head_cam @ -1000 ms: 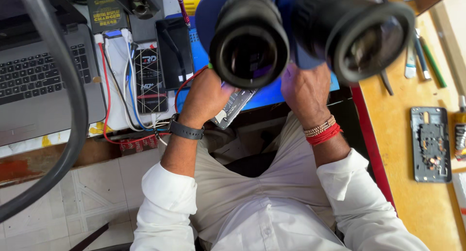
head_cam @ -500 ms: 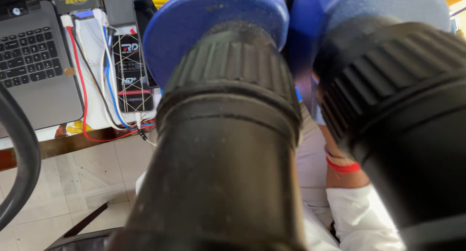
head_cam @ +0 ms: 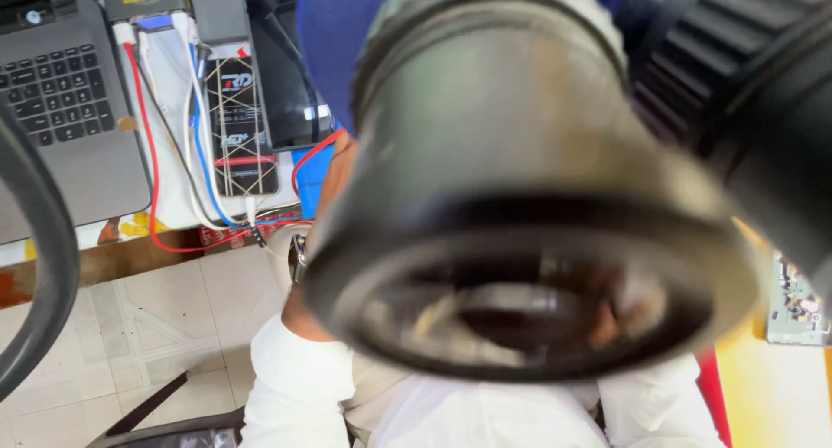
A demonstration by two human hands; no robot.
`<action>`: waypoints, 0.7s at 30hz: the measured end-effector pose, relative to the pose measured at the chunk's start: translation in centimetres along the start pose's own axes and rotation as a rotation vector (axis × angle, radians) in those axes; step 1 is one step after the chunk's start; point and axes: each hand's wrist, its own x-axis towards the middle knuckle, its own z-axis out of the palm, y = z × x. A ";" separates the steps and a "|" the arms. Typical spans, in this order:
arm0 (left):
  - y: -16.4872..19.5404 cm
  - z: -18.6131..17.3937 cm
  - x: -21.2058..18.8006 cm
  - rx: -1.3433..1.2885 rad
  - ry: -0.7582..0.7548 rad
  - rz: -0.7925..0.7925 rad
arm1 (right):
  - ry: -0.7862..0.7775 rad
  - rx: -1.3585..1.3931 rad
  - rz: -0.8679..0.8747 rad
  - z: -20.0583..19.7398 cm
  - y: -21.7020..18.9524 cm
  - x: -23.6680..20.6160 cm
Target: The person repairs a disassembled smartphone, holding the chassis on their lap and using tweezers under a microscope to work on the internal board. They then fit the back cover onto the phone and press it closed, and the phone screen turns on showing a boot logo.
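No grip can be made out: both hands are hidden behind the microscope eyepieces, so what they hold, or whether they are closed, cannot be told. Of the left arm, only a strip of forearm (head_cam: 334,175) and a white sleeve cuff (head_cam: 295,370) are seen beside the near eyepiece; a dark wristband (head_cam: 299,256) is glimpsed at the wrist. The right arm is covered apart from a white sleeve (head_cam: 650,409) at the bottom edge.

The view is filled by the left eyepiece (head_cam: 529,240), blurred, with its black rubber cup and blue housing (head_cam: 334,41); the right eyepiece (head_cam: 745,75) is set just beside it.

On the bench to the left, a grey laptop (head_cam: 74,110), a black phone (head_cam: 286,71) and a dark test board (head_cam: 243,127) with red, white and blue leads are laid out. A circuit board (head_cam: 793,305) is seen on the yellow surface at the right.
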 end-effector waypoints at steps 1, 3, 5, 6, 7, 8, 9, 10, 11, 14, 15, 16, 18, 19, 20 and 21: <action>0.3 -0.6 -0.2 0.054 0.004 0.041 | 0.008 0.022 -0.003 0.2 -0.6 -0.5; 1.0 -1.5 -1.0 0.191 0.012 0.152 | 0.042 0.106 -0.027 0.7 -2.0 -0.1; 1.4 -1.8 -1.8 0.262 0.008 0.243 | 0.087 0.228 -0.051 0.9 -3.9 -0.3; 1.5 -1.8 -2.2 0.277 0.008 0.285 | 0.108 0.308 -0.067 1.1 -4.9 -0.7; 1.5 -1.8 -2.4 0.288 0.005 0.328 | 0.095 0.385 -0.097 1.2 -6.1 -1.1; 1.5 -1.7 -2.7 0.292 0.007 0.345 | 0.074 0.444 -0.125 1.4 -7.2 -1.7; 1.5 -1.5 -2.9 0.295 0.007 0.362 | 0.035 0.494 -0.157 1.8 -8.2 -2.0; 1.4 -1.3 -3.1 0.297 0.008 0.381 | -0.005 0.544 -0.187 2.3 -9.1 -2.2; 1.4 -1.4 -3.3 0.308 -0.001 0.388 | -0.039 0.578 -0.197 2.6 -9.9 -2.4; 0.9 -1.6 -3.5 0.345 -0.018 0.404 | -0.107 0.657 -0.151 3.3 -11.6 -2.2; 0.7 -1.7 -3.5 0.360 -0.018 0.407 | -0.125 0.679 -0.122 3.5 -11.9 -2.1; 0.6 -1.7 -3.6 0.375 -0.017 0.409 | -0.131 0.436 -0.201 3.3 -12.1 -2.1; 0.3 -1.7 -3.8 0.374 -0.011 0.389 | -0.140 -0.047 -0.350 3.2 -12.3 -2.4; 0.2 -1.6 -3.9 0.375 -0.009 0.380 | -0.137 -0.023 -0.314 3.5 -12.3 -2.6; 0.1 -1.5 -4.0 0.374 -0.008 0.385 | -0.134 0.000 -0.276 3.8 -12.3 -2.9; 0.0 -1.3 -4.1 0.372 -0.006 0.390 | -0.131 0.022 -0.239 4.0 -12.2 -3.2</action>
